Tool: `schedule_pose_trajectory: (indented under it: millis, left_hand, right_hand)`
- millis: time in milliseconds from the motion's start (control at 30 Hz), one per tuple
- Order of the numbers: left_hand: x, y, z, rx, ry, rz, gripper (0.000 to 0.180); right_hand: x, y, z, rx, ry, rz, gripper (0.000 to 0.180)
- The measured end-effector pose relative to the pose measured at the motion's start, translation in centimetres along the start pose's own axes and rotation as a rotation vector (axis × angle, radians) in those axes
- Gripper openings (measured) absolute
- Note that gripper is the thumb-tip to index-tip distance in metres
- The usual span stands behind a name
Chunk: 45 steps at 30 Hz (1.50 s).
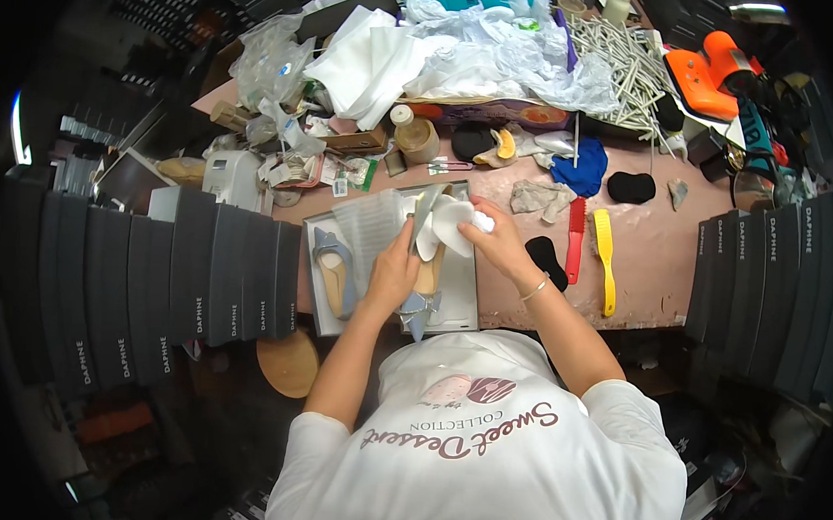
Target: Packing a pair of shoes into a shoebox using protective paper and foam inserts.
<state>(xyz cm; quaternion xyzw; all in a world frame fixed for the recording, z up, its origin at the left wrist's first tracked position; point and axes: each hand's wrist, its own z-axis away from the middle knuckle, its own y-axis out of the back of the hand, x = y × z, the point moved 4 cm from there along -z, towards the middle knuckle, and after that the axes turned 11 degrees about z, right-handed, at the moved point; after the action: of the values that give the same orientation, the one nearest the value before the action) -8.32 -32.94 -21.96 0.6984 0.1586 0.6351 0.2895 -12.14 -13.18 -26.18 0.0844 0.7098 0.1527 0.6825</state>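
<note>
My left hand (395, 270) is closed around the side of a blue-grey shoe (420, 307) with a bow at its pointed toe and a beige insole. My right hand (503, 241) grips a white rounded insert (451, 226) at the shoe's heel end; whether it is foam or paper I cannot tell. Below both hands lies an open shoe box (470, 304) with pale walls. In its left side rests a matching blue-grey shoe (333, 273), and translucent wrapping paper (369, 228) lies between the two shoes.
Stacked dark shoe boxes (179, 277) stand at the left, and more dark boxes (769, 285) at the right. A red brush (576, 241), a yellow brush (605, 261) and a black pad (546, 262) lie right of the box. A bottle (414, 137) and crumpled white paper (369, 67) are behind.
</note>
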Motion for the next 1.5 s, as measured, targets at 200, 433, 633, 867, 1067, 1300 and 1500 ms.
schedule_pose_trajectory:
  millis: [200,433,633,867,1067,1300,1500]
  left_hand:
    - [-0.7,-0.2,3.2,0.179,0.308,0.290,0.053]
    - [3.0,-1.4,3.7,0.065,0.227,0.226,0.052]
    - [1.2,-2.5,3.4,0.014,0.252,0.268,0.053]
    - [-4.0,-5.5,3.9,-0.073,0.430,0.858,0.049]
    - [-4.4,-3.6,4.5,0.033,0.532,1.199,0.056]
    - [-4.5,-3.0,3.6,0.043,0.608,1.214,0.060]
    - [-3.5,-3.1,2.3,0.034,0.544,1.176,0.060]
  right_hand:
    - [-4.9,2.2,-1.3,-0.287,-0.019,0.061,0.036]
    - [-5.2,-1.1,1.2,-0.453,0.388,0.461,0.053]
    - [-4.7,-1.0,1.3,-0.581,0.203,0.487,0.051]
    - [-3.4,-1.4,2.1,-0.918,0.024,0.255,0.047]
    - [-5.6,1.1,-1.3,-0.756,0.017,0.196,0.047]
    - [-6.6,11.4,-16.0,-0.054,0.458,0.761,0.032]
    - [-0.4,13.0,-25.1,-0.229,0.500,1.050,0.023]
